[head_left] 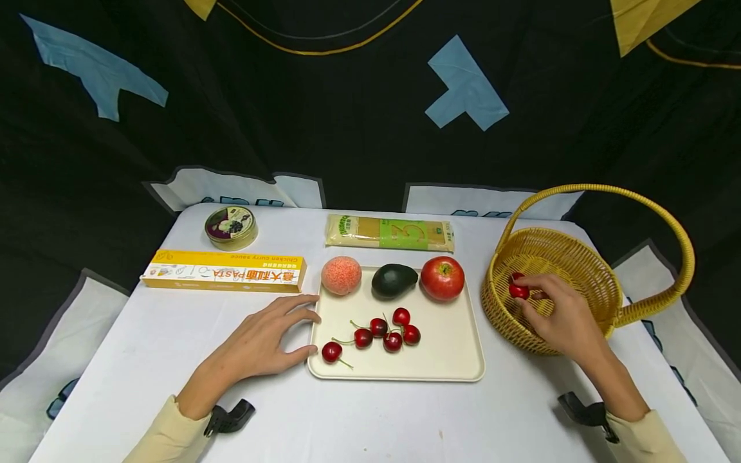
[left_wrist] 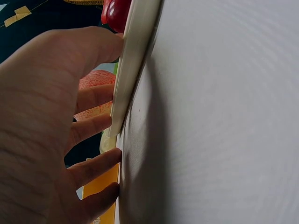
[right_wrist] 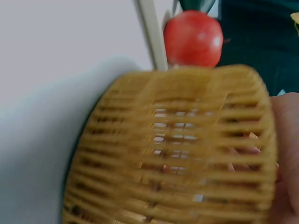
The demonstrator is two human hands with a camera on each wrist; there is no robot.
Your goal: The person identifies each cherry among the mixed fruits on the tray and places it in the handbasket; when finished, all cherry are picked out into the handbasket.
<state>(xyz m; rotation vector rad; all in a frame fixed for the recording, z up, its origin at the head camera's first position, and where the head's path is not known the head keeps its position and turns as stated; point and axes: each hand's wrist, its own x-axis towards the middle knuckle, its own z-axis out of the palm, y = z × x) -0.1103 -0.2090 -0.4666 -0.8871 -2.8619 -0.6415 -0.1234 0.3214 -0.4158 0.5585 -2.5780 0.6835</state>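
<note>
My left hand rests at the left edge of a cream tray, with its thumb and fingertips against the rim and the fingers spread. On the tray lie several dark red cherries, some with stems. Behind them sit a peach-like pink fruit, a dark green avocado and a red apple. Inside the mouth of a yellow wicker basket, my right hand pinches cherries between thumb and fingers. In the right wrist view, the basket's woven side hides most of this hand.
A yellow pasta box lies left of the tray, with a round tin behind it. A packet of noodles lies behind the fruit. The basket's tall handle arches over its right side. A black patterned cloth hangs behind the table.
</note>
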